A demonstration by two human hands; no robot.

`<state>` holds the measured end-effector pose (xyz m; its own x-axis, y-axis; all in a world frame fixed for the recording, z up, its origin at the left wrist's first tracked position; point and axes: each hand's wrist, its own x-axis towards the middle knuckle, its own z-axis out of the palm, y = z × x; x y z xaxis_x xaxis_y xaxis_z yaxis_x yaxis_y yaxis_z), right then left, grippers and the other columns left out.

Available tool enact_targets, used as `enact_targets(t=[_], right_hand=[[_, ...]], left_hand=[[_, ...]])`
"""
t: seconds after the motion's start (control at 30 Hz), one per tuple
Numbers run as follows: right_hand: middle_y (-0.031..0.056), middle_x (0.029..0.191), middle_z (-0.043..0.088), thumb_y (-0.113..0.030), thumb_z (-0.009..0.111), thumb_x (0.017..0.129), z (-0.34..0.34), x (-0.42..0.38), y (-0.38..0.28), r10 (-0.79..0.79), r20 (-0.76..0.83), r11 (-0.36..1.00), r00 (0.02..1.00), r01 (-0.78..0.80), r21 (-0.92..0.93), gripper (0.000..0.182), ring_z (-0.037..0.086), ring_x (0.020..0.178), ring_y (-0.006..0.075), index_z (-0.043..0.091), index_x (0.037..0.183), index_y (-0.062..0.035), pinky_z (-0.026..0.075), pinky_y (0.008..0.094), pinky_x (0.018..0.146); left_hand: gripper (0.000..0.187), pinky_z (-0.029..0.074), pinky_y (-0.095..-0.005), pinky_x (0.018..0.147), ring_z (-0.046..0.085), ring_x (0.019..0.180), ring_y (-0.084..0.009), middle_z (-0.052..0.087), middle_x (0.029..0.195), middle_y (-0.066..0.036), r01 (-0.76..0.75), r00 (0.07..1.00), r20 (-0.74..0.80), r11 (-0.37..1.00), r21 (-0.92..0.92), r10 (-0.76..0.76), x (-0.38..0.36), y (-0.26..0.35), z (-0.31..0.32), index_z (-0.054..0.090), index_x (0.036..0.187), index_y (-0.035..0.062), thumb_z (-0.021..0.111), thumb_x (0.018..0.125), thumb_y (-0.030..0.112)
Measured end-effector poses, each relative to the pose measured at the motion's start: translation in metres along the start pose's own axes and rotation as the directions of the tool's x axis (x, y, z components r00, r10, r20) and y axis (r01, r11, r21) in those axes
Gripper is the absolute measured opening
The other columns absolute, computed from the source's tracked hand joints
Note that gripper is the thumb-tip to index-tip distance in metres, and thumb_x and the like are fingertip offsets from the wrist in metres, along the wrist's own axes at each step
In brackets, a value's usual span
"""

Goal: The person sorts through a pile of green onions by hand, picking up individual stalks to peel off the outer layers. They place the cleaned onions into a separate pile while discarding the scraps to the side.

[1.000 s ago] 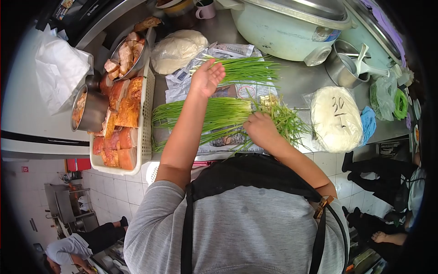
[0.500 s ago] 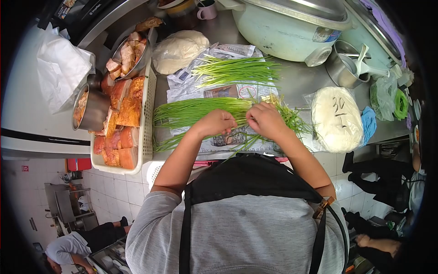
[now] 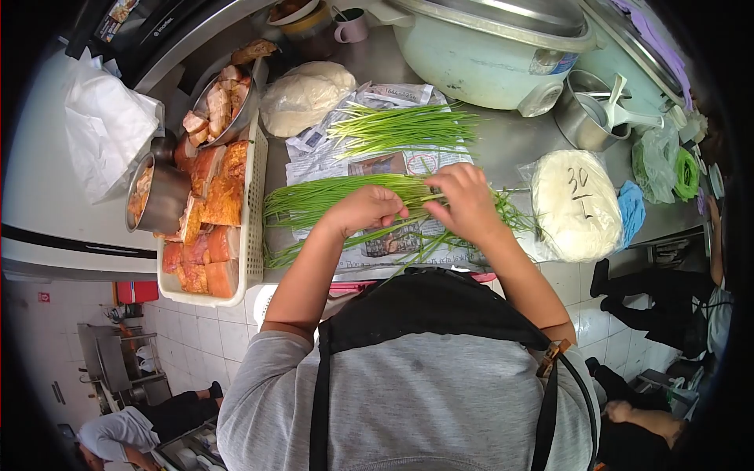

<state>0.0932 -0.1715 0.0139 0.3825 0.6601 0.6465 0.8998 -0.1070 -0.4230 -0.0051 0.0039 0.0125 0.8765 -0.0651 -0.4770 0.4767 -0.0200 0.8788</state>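
Observation:
Long thin green chives [image 3: 338,192] lie in a bunch across newspaper [image 3: 302,166], and a second bunch of chives [image 3: 404,125] lies beyond them. My left hand [image 3: 367,210] is closed in a pinch over the nearer bunch, with chive stalks at its fingertips. At the bunch's right end is my right hand [image 3: 465,200]. Its thumb and fingers are apart around the stalk ends, and its palm side is hidden. Loose, tangled green bits [image 3: 514,216] lie just right of that hand.
To the left, a white basket [image 3: 255,196] holds roasted pork slabs [image 3: 221,200] and metal containers. A bagged white slab [image 3: 577,208] marked "30" sits right, beside a blue cloth [image 3: 631,208]. A large lidded tub [image 3: 487,67] stands behind. Other people are at the sides.
My right hand has lifted slightly, and its thumb and fingers have spread from a pinch. My left hand stays almost in place. The view has shifted a little.

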Motion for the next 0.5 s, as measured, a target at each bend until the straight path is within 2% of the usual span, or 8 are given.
enact_targets(t=[0.07,0.17,0.27,0.37,0.47,0.5], right_hand=[[0.0002,0.073,0.050,-0.012,0.062,0.059,0.002,0.002,-0.007,-0.072,0.023,0.997,0.997,0.072,-0.030,0.016,0.045,0.079,0.0199,0.054,0.072,-0.0109,0.032,0.0341,0.073],[-0.0008,0.073,0.050,-0.013,0.063,0.058,0.009,-0.001,-0.001,-0.078,-0.001,0.997,0.997,0.078,0.000,0.013,0.046,0.079,0.0191,0.056,0.069,-0.0120,0.032,0.0334,0.073],[-0.0016,0.073,0.051,-0.012,0.063,0.059,0.009,-0.002,-0.001,0.019,-0.004,0.995,1.000,-0.019,0.101,0.008,0.046,0.079,0.0193,0.056,0.063,-0.0117,0.032,0.0333,0.073],[0.0038,0.076,0.051,-0.006,0.061,0.063,0.003,-0.003,0.006,0.068,0.024,0.970,0.997,-0.071,0.234,0.010,0.047,0.078,0.0210,0.054,0.070,-0.0073,0.035,0.0306,0.072],[0.0064,0.077,0.051,-0.005,0.058,0.068,-0.009,-0.005,0.023,0.206,-0.083,0.945,0.975,-0.176,0.274,0.007,0.048,0.076,0.0198,0.051,0.071,-0.0047,0.038,0.0278,0.070],[0.0074,0.076,0.052,-0.006,0.058,0.068,-0.018,-0.005,0.028,0.258,-0.130,0.941,0.957,-0.218,0.259,0.007,0.048,0.076,0.0212,0.052,0.071,-0.0047,0.038,0.0292,0.069]], left_hand=[[0.021,0.026,-0.0163,0.039,0.035,0.043,-0.0034,0.044,0.051,0.003,-0.001,1.000,0.017,1.000,0.000,0.001,0.002,0.002,0.003,0.058,0.077,-0.0004,0.047,0.080,0.018],[0.022,0.026,-0.0161,0.039,0.034,0.043,-0.0034,0.044,0.050,0.003,0.003,0.999,0.036,0.999,-0.036,-0.001,0.001,0.007,0.004,0.057,0.078,-0.0005,0.047,0.080,0.019],[0.022,0.025,-0.0161,0.038,0.034,0.042,-0.0033,0.043,0.050,0.003,-0.011,0.999,0.052,0.997,-0.076,0.015,-0.003,0.011,0.006,0.057,0.078,-0.0005,0.047,0.080,0.019],[0.022,0.024,-0.0162,0.038,0.034,0.042,-0.0032,0.043,0.050,0.003,-0.033,0.998,0.058,0.995,-0.090,0.038,-0.003,0.015,0.006,0.057,0.078,-0.0006,0.047,0.080,0.019],[0.022,0.024,-0.0163,0.038,0.033,0.042,-0.0031,0.043,0.051,0.002,-0.041,0.998,0.034,0.995,-0.093,0.045,-0.005,0.017,0.003,0.056,0.079,-0.0008,0.047,0.081,0.019],[0.022,0.024,-0.0164,0.038,0.033,0.042,-0.0031,0.043,0.051,0.002,-0.042,0.999,0.020,0.994,-0.101,0.045,-0.006,0.016,0.002,0.056,0.079,-0.0008,0.046,0.081,0.019]])
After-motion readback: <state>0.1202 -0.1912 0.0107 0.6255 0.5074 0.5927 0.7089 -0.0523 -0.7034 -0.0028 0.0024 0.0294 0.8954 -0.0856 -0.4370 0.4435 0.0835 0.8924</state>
